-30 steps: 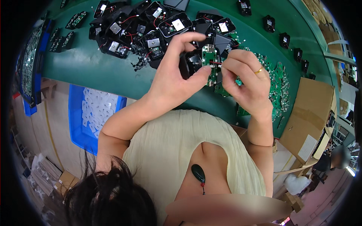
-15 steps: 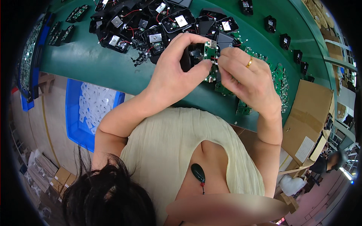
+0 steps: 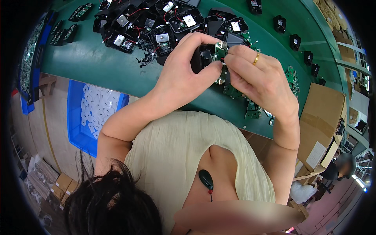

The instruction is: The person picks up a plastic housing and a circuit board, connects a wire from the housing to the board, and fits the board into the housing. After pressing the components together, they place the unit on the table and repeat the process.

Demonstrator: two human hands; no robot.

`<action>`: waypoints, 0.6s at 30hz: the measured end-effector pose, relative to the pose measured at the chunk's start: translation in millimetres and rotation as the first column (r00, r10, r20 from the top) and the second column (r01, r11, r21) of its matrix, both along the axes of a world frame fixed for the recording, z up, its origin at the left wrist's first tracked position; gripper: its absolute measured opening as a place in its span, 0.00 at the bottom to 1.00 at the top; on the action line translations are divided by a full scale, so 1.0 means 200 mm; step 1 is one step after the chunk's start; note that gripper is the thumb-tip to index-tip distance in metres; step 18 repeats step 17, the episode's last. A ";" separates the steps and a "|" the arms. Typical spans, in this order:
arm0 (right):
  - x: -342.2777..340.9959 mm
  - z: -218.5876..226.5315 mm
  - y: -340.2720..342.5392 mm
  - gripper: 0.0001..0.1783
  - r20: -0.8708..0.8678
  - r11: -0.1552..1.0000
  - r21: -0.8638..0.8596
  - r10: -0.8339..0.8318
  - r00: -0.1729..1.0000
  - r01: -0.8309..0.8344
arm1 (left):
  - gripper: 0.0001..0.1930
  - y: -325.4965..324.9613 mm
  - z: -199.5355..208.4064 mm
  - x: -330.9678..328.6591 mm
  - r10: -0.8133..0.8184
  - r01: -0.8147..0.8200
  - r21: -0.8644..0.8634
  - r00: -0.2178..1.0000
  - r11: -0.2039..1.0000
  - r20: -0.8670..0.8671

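My left hand [image 3: 180, 74] grips a small green circuit board [image 3: 220, 51] with metal connectors, its edges between the thumb and the bent forefinger. Black plastic shows behind the board, inside the curl of that hand. At the board's right side, my right hand [image 3: 260, 76] is closed in a pinch; whatever its fingertips hold is hidden. Beyond both hands lies a pile of black plastic housings [image 3: 162, 38] with red wires and silvery metal plates. More green circuit boards [image 3: 253, 111] lie below and beside my right hand.
Small black parts [image 3: 147, 56] are heaped beside the housings on the green table [image 3: 98, 64]. Single housings [image 3: 280, 24] stand along the far right. A blue bin [image 3: 73, 121] of white pieces is at the left, a cardboard box [image 3: 321, 117] at the right. Another person sits at the lower right.
The circuit board and my left fingertips have shifted slightly right. My right wrist has swung a little to the right, with its fingers still pinched at the board.
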State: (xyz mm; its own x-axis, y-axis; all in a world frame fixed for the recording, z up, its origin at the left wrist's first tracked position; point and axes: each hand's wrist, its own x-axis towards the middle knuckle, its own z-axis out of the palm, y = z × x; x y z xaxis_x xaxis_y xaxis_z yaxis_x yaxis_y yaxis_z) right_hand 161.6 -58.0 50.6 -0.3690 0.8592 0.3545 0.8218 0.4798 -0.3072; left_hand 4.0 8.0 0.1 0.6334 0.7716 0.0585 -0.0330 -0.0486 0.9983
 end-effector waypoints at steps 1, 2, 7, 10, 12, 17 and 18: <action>0.00 0.00 0.00 0.10 0.006 1.000 -0.019 0.010 1.000 -0.010 | 0.15 0.00 0.00 0.00 0.002 -0.002 0.000 1.000 1.000 0.001; 0.00 0.01 0.00 0.10 0.011 0.999 -0.039 0.020 1.000 -0.020 | 0.15 -0.01 0.00 0.00 -0.001 0.001 -0.010 1.000 1.000 0.013; -0.02 0.03 0.00 0.07 0.049 0.998 -0.047 0.042 0.998 -0.040 | 0.15 -0.01 0.00 0.00 -0.005 0.005 -0.009 1.000 1.000 -0.014; -0.04 0.02 0.00 0.07 0.090 0.999 -0.032 0.034 0.995 -0.031 | 0.15 -0.01 -0.01 -0.01 0.010 -0.011 0.031 1.000 0.999 0.006; -0.04 0.00 0.00 0.07 0.094 1.000 -0.022 0.023 0.995 -0.021 | 0.15 -0.01 -0.01 -0.01 0.027 -0.028 0.070 1.000 0.997 0.008; -0.06 -0.06 -0.01 0.10 0.055 0.998 0.037 -0.058 0.997 0.056 | 0.15 0.01 -0.03 -0.02 0.048 -0.048 0.128 0.999 0.991 -0.001; -0.06 -0.06 -0.01 0.10 0.055 0.998 0.037 -0.058 0.997 0.056 | 0.15 0.01 -0.03 -0.02 0.048 -0.048 0.128 0.999 0.991 -0.001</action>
